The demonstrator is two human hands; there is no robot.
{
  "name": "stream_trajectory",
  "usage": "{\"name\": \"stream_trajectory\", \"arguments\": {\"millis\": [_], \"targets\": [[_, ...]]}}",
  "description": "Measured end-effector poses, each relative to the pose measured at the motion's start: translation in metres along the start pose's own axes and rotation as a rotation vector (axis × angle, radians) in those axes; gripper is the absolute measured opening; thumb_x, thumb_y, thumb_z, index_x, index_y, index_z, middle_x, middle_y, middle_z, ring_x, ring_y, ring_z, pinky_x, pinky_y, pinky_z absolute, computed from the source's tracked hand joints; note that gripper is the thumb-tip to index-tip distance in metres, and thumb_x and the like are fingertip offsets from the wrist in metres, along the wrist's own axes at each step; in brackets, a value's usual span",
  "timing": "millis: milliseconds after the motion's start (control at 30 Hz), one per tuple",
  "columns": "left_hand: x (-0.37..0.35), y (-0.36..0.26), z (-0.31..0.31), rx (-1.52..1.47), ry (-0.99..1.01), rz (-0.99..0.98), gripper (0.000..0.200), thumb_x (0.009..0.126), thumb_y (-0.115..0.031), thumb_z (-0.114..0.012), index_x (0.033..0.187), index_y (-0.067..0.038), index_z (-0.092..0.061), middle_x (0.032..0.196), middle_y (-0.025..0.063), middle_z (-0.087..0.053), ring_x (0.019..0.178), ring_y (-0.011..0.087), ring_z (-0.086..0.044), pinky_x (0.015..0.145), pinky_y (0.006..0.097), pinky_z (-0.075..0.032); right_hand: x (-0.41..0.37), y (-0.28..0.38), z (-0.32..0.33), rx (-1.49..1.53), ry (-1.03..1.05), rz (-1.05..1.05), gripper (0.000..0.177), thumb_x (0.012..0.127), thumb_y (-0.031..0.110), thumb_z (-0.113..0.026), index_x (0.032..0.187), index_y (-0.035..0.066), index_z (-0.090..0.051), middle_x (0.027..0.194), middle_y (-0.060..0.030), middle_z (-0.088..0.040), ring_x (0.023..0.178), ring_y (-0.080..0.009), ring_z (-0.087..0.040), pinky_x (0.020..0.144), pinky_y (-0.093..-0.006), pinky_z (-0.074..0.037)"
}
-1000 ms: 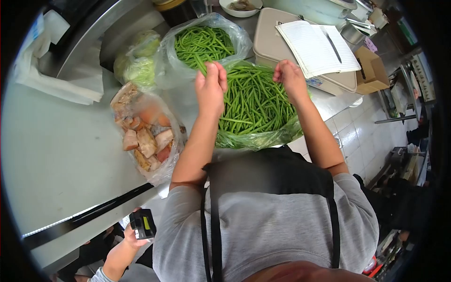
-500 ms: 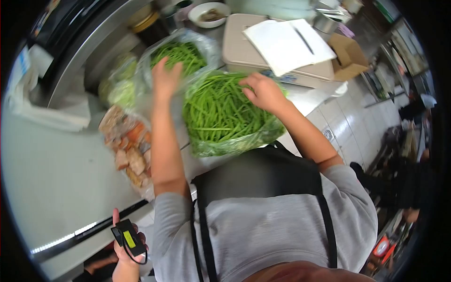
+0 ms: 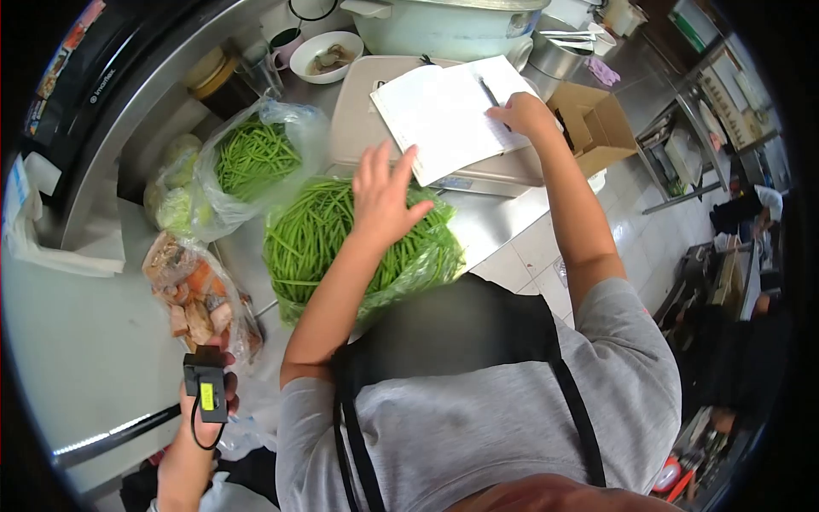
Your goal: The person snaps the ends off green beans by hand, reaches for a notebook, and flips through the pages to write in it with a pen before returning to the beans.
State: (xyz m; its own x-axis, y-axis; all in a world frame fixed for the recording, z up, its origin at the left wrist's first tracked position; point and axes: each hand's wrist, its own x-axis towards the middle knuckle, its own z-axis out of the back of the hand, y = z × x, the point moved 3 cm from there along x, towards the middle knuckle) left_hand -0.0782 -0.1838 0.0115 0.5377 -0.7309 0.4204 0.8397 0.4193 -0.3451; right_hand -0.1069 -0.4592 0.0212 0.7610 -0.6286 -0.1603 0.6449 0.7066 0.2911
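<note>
My left hand [image 3: 382, 198] is open with its fingers spread, above the near bag of green beans [image 3: 307, 243] and close to the lower left corner of the open notebook [image 3: 452, 115]. It holds nothing. On the notebook's right page, my right hand [image 3: 526, 116] pinches a dark pen [image 3: 486, 90], which still lies along the paper. The notebook rests on a beige lidded box [image 3: 354, 111]. Behind and left of the near beans stands a second clear plastic bag of green beans [image 3: 256, 158].
Left are bagged pale green vegetables [image 3: 179, 183] and a bag of orange and tan chunks [image 3: 196, 294]. A white bowl [image 3: 326, 58], a large lidded tub [image 3: 444, 30] and a cardboard box [image 3: 593, 128] stand behind. Another person's hand [image 3: 192, 410] holds a black device [image 3: 206, 384] at lower left.
My right hand has moved from the near beans to the pen on the notebook. My left hand has left the far bag and moved right, over the near beans. The view has shifted.
</note>
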Motion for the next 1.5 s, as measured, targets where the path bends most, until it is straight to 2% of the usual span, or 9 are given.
{"name": "stream_trajectory", "arguments": {"millis": [100,233,333,500,600,733,867,1167,1500], "targets": [[0.023,-0.018,-0.025,0.167,0.014,-0.057,0.063,0.061,-0.015,-0.067,0.118,-0.014,-0.041,0.124,0.0154,-0.032,0.115,0.0339,-0.028,0.091,0.0461,-0.024,0.022,-0.015,-0.01,0.084,0.11,0.14,0.036,0.068,0.034,-0.054,0.067,-0.001,-0.061,0.057,-0.0099,-0.057,0.051,-0.02,-0.053,0.052,-0.0323,-0.042],[0.032,-0.018,-0.041,0.207,-0.008,-0.089,0.049,0.063,-0.01,-0.061,0.11,-0.015,-0.049,0.116,0.009,-0.043,0.112,0.029,-0.035,0.089,0.0439,-0.026,0.008,-0.023,0.001,0.796,0.289,0.14,0.013,0.073,0.017,-0.052,0.073,0.004,-0.053,0.052,-0.0002,-0.048,0.043,-0.0077,-0.042,0.04,-0.0208,-0.032],[0.03,-0.018,-0.042,0.223,-0.099,-0.105,0.036,0.065,-0.008,-0.058,0.1,-0.013,-0.056,0.106,0.0045,-0.052,0.108,0.0263,-0.041,0.088,0.0429,-0.027,0.01,-0.015,-0.002,1.148,0.336,0.195,0.01,0.074,0.017,-0.051,0.077,0.006,-0.05,0.056,-0.0002,-0.049,0.042,-0.0081,-0.042,0.04,-0.0196,-0.033],[0.004,-0.056,-0.014,0.225,-0.035,-0.006,0.031,0.065,-0.008,-0.056,0.096,-0.01,-0.056,0.101,0.0053,-0.054,0.1,0.024,-0.045,0.085,0.0409,-0.03,0.018,0.011,0.004,1.35,0.43,0.341,0.019,0.081,0.018,-0.051,0.096,0.006,-0.049,0.083,-0.007,-0.058,0.066,-0.0096,-0.054,0.057,-0.0202,-0.04],[-0.021,-0.073,-0.014,0.158,0.006,0.042,0.032,0.064,-0.01,-0.058,0.096,-0.009,-0.056,0.1,0.0054,-0.053,0.095,0.0233,-0.046,0.082,0.0388,-0.031,0.026,0.023,-0.009,1.33,0.427,0.383,0.024,0.082,0.021,-0.05,0.1,0.006,-0.048,0.087,-0.007,-0.058,0.068,-0.01,-0.055,0.059,-0.0197,-0.04],[-0.028,-0.089,-0.011,-0.012,0.124,0.083,0.034,0.064,-0.017,-0.061,0.096,-0.008,-0.056,0.099,0.0058,-0.053,0.09,0.0235,-0.046,0.08,0.0359,-0.032,0.031,0.042,-0.027,1.221,0.539,0.345,0.021,0.083,0.025,-0.047,0.091,0.006,-0.048,0.07,-0.0024,-0.054,0.057,-0.008,-0.048,0.053,-0.0197,-0.038],[0.002,-0.087,0.007,-0.179,0.113,0.079,0.039,0.066,-0.025,-0.062,0.098,-0.005,-0.054,0.102,0.0103,-0.052,0.09,0.0263,-0.047,0.079,0.0364,-0.034,0.03,0.063,-0.035,1.162,0.44,0.34,0.021,0.081,0.028,-0.051,0.082,0.007,-0.048,0.058,0.0022,-0.048,0.048,-0.0046,-0.041,0.044,-0.0166,-0.032],[0.071,-0.051,-0.066,0.059,-0.016,0.216,0.047,0.067,-0.028,-0.061,0.101,0.002,-0.052,0.105,0.0156,-0.051,0.081,0.0282,-0.047,0.072,0.0346,-0.042,0.037,0.065,-0.05,1.133,0.236,0.373,0.022,0.072,0.018,-0.063,0.076,0.007,-0.045,0.056,0.0014,-0.046,0.045,-0.004,-0.04,0.038,-0.017,-0.031],[0.069,-0.047,-0.072,0.042,-0.069,0.2,0.045,0.065,-0.026,-0.061,0.097,0.005,-0.054,0.102,0.0162,-0.051,0.077,0.0272,-0.046,0.066,0.0342,-0.042,0.038,0.065,-0.054,1.112,0.19,0.379,0.025,0.069,0.017,-0.066,0.072,0.004,-0.045,0.056,-0.0018,-0.05,0.047,-0.0064,-0.048,0.039,-0.019,-0.037]]}}
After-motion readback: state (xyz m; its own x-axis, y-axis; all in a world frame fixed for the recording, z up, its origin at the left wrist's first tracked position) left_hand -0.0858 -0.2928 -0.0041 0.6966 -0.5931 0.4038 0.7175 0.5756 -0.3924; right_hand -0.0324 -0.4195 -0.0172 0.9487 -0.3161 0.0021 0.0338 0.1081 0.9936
